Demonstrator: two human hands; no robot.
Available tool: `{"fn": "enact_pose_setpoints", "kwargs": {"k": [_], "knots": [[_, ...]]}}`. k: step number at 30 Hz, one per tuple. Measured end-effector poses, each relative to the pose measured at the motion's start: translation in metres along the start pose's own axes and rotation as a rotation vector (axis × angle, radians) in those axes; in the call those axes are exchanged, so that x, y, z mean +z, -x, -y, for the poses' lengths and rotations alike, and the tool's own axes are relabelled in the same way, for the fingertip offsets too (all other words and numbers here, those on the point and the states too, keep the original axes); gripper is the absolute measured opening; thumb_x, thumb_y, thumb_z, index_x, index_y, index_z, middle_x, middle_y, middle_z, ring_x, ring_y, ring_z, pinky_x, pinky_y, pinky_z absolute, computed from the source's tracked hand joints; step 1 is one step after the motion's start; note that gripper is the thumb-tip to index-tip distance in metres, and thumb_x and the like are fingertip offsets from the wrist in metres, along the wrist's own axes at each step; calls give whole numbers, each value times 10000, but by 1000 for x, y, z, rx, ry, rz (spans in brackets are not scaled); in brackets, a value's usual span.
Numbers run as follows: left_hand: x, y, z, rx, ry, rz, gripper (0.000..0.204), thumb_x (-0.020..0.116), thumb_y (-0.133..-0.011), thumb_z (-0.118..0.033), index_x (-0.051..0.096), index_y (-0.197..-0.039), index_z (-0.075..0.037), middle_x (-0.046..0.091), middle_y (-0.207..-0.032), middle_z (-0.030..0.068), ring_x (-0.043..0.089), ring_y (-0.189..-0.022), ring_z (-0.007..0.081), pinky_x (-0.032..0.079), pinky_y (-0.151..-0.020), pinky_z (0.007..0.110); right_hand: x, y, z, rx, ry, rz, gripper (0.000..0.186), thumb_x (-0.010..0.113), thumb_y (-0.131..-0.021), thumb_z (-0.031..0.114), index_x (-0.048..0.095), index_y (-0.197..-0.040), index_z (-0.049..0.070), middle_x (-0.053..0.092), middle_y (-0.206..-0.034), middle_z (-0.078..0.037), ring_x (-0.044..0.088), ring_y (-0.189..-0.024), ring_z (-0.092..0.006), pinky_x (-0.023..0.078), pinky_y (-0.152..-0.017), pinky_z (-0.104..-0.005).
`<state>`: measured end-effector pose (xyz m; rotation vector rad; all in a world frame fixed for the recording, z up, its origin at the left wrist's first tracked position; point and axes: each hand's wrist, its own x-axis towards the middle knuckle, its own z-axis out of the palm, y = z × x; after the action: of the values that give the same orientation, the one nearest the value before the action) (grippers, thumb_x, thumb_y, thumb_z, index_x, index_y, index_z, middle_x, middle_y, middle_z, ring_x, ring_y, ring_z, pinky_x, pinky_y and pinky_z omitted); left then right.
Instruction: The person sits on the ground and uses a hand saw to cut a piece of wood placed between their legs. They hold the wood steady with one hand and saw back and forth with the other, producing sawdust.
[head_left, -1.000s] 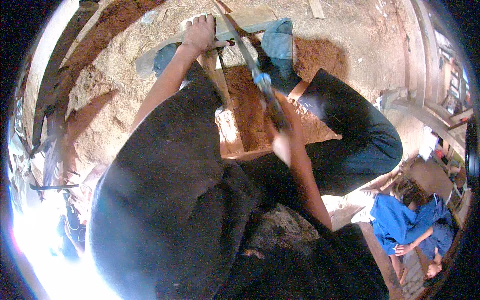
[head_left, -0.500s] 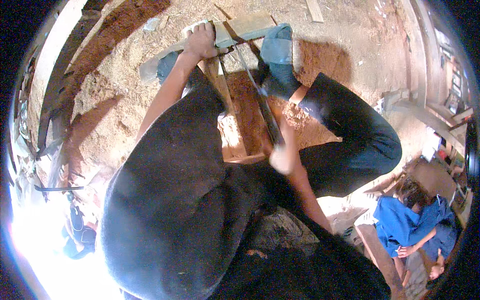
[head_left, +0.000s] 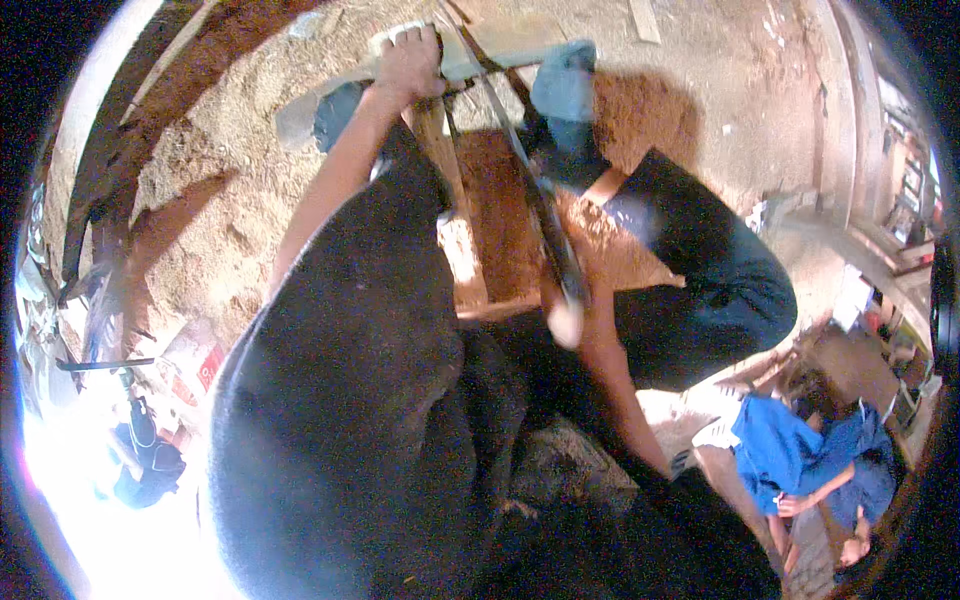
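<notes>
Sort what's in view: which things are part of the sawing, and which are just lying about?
In use:
- left hand pressing on the plank
- right hand gripping the saw
- foot braced by the plank

Lying about:
- sawdust on the floor
- wood scrap
- person in blue, apart
</notes>
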<state>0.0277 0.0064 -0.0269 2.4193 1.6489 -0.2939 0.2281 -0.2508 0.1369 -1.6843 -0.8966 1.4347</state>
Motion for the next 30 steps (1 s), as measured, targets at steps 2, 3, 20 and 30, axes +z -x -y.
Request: {"fn": "enact_pose_setpoints", "kwargs": {"k": [2, 3, 20, 30], "knots": [[-4, 2, -2, -5, 64, -38, 961, 783, -627, -646, 461, -1231, 29, 570, -1206, 228, 557, -1154, 371, 433, -965, 526, 11, -34, 8, -197, 277, 37, 517, 556, -867, 10, 465, -1376, -7, 629, -1171, -170, 605, -1050, -224, 456, -944, -334], [-5, 2, -5, 5, 67, -37, 966, 784, -624, -646, 460, -1230, 32, 570, -1206, 229, 557, -1153, 372, 434, -965, 528, 16, -60, 11, -262, 337, 70, 516, 546, -869, 6, 462, -1379, -6, 625, -1178, -171, 601, -1058, -225, 455, -944, -332], [1, 1, 1, 22, 29, -97, 980, 770, -614, -677, 469, -1214, 37, 576, -1189, 210, 551, -1148, 373, 444, -954, 538, -4, 17, -10, -84, 244, -1, 570, 605, -836, 6, 459, -1387, 4, 623, -1225, -138, 567, -1114, -190, 422, -988, -312], [14, -5, 8, 37, 28, -99, 994, 771, -609, -683, 453, -1232, 23, 576, -1187, 215, 547, -1163, 381, 425, -992, 514, -13, -31, -74, -276, -35, 29, 566, 601, -826, 12, 467, -1375, 8, 625, -1179, -125, 575, -1055, -167, 475, -890, -295]]}}
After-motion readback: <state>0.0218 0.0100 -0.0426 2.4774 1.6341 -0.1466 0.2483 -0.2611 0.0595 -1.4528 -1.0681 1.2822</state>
